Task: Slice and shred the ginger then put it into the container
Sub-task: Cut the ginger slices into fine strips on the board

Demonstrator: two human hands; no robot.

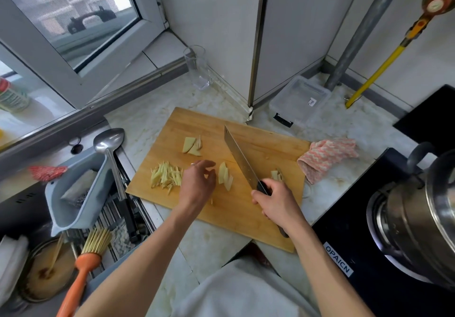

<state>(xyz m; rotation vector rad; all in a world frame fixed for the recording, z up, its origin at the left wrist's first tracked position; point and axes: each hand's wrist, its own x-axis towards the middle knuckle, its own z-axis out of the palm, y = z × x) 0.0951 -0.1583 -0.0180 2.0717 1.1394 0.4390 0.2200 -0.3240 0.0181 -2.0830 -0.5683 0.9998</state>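
A wooden cutting board point(266, 149) lies on the counter. On its left is a pile of shredded ginger point(165, 176). Flat ginger slices point(193, 145) lie farther back, a few more slices point(225, 176) sit mid-board, and a small ginger piece point(276, 175) lies near the knife handle. My left hand point(197, 181) hovers with loosely curled fingers between the shreds and the middle slices, holding nothing. My right hand point(277, 203) grips the dark handle of a cleaver point(240, 158), blade edge down just right of the middle slices. A clear plastic container point(299, 100) stands behind the board.
A pink-and-white cloth point(327, 158) lies at the board's right corner. A steel pot point(418, 208) sits on the black stove at right. Left are a sink with a grey basket point(78, 191), a ladle point(109, 142) and an orange brush point(81, 267). A glass jug point(198, 67) stands by the window.
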